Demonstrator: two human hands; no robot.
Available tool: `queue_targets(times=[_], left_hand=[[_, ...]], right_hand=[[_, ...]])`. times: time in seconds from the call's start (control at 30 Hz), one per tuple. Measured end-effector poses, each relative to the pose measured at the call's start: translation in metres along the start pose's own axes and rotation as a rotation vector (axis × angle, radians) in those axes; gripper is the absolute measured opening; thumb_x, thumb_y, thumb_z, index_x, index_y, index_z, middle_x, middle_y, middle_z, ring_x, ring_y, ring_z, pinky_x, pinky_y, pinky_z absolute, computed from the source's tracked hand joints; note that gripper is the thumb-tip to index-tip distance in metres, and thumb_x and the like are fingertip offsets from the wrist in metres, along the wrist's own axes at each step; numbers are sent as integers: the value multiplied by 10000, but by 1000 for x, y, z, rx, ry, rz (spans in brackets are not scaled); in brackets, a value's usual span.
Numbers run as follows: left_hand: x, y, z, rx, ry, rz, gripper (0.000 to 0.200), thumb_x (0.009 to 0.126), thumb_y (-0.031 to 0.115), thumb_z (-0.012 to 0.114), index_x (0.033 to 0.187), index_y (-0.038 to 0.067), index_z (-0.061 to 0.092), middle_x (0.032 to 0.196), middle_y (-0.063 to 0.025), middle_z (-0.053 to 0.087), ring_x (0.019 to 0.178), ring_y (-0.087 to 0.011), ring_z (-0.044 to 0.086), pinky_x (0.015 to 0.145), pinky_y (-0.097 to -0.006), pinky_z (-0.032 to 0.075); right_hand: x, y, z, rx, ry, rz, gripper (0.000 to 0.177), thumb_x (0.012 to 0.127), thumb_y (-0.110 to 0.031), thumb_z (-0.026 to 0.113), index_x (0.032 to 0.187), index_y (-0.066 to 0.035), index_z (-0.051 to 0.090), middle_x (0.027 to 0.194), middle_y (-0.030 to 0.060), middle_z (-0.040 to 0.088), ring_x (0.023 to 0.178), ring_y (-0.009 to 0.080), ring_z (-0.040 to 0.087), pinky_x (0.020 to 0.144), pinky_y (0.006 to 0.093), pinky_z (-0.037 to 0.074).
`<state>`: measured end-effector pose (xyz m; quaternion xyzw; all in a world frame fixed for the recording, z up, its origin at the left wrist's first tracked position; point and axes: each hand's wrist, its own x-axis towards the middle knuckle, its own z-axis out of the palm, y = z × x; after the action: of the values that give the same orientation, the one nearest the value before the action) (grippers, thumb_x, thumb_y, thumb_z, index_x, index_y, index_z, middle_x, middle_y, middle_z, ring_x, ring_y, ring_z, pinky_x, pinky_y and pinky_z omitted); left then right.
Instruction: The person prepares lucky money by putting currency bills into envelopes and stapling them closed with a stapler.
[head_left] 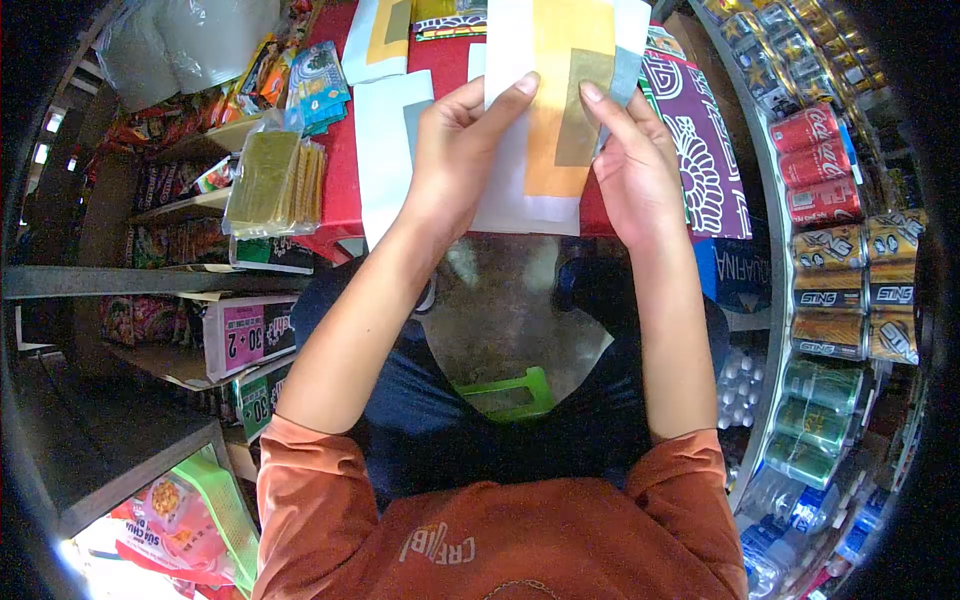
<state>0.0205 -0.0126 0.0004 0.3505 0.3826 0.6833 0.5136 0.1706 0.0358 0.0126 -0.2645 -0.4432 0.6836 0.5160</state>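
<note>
Both my hands hold a stack of paper sheets point(545, 110), white with an orange panel and a gold-brown patch, above the near edge of a red table point(340, 170). My left hand point(455, 160) grips the stack's left side, thumb on top. My right hand point(635, 165) pinches the right edge with thumb and fingers. More sheets of the same kind point(385, 150) lie on the red surface to the left and further back.
A clear bag of gold paper point(270, 185) sits on the table's left edge. Shelves of snack packets point(160, 240) stand left. Stacked drink cans point(835, 250) fill the right side. A purple patterned cloth point(700, 150) lies right. A green stool point(510, 390) shows between my knees.
</note>
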Motion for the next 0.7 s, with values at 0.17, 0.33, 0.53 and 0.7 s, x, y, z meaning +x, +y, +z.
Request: queue_targets(times=[0.17,0.33,0.53,0.7], left_hand=[[0,-1,-1,24,-18,-4,255,1001,215,653,1144,10,701,1017,-56,737,855,-76,670,757,-236,532],[-1,1,-3,46,-30,-40,268,1007,168,629,1219,7,665,1130,-84,723,987,-127,689,888,-280,535],[-1,2,-1,42,-53,-34,289,1004,187,637,1231,10,657,1132,-85,723,979,-127,692,880,-283,541],[-2,1,-1,135,-107,-137,315,981,240,680,1190,4,676,1059,-77,735,869,-109,699,761,-267,566]], right_hand=[[-1,-2,1,-3,-1,-15,329,948,-140,688,1247,-11,637,1206,83,699,1118,155,647,996,316,474],[-3,-6,4,16,7,2,340,952,-166,684,1252,-13,638,1208,77,698,1122,155,645,1001,315,469],[-3,-4,3,-2,24,-30,345,954,-183,684,1250,-12,640,1203,77,700,1113,155,647,1003,312,466],[2,-5,-3,-2,75,-56,335,961,-165,670,1254,-7,633,1211,78,693,1136,160,636,1018,313,458]])
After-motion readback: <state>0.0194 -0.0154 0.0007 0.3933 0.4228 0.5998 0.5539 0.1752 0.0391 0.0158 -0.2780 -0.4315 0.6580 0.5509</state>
